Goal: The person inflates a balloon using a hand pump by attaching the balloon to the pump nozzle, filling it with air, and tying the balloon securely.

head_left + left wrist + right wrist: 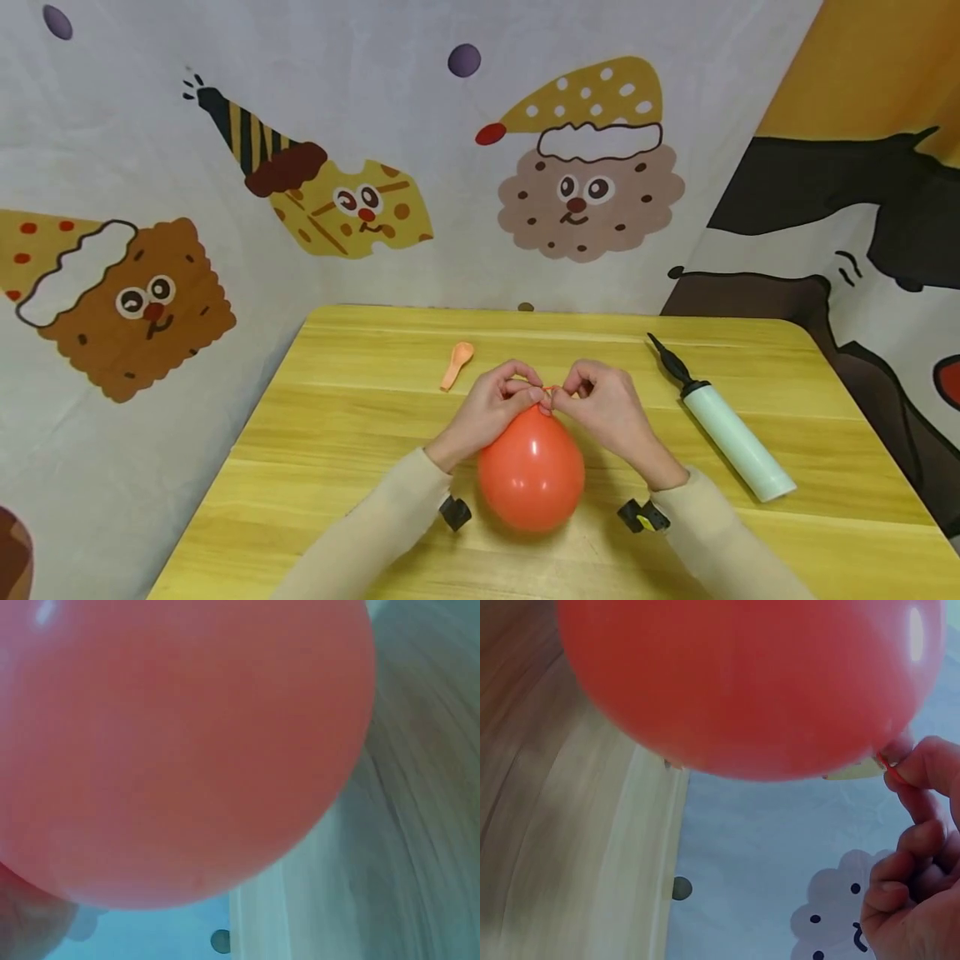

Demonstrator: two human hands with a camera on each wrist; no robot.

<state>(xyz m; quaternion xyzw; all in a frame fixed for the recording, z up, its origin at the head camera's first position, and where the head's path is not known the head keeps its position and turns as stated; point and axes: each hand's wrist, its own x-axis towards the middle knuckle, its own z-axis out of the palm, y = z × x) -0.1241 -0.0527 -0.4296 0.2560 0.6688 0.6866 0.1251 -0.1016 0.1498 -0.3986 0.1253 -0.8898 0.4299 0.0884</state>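
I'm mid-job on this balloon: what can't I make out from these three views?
Neck of the red balloon: head view, mostly covered by the left hand and right hand; whether it is knotted, I can't tell.
Red balloon's full outline: both wrist views, cut off by the top edge.
Left hand's grip: left wrist view, hidden by the balloon and cut off by the left edge.
Rest of the right hand: right wrist view, cut off by the right edge.

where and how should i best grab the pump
Grip the pump round the middle of its mint barrel, probably best from above with the right hand once it lets go of the red balloon. The pump lies on its side to that hand's right, its barrel an even cylinder to close round; the black nozzle looks thinner and narrows to a tip.
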